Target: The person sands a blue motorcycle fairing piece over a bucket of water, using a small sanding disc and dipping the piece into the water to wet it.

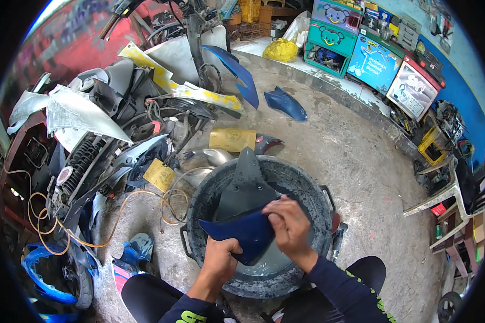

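Note:
A glossy dark blue motorcycle body panel (245,232) is held tilted over a round black tub (199,188). My left hand (221,258) grips its lower left edge, thumb on top. At the panel's upper right edge is my right hand (290,229), its fingers curled and pressed together; anything pinched in them is hidden. Cloudy grey water (275,265) lies in the tub. Behind the blue panel, a dark grey pointed panel (246,180) leans inside the tub, its tip above the far rim.
Left stands a partly stripped motorcycle (81,167) heaped with loose panels. Yellow sandpaper sheets (233,139) and a red-and-dark part (267,144) lie beyond the tub. Farther off is a blue panel (286,104). An orange hose (118,220) curls at left; a white chair (442,199) stands right.

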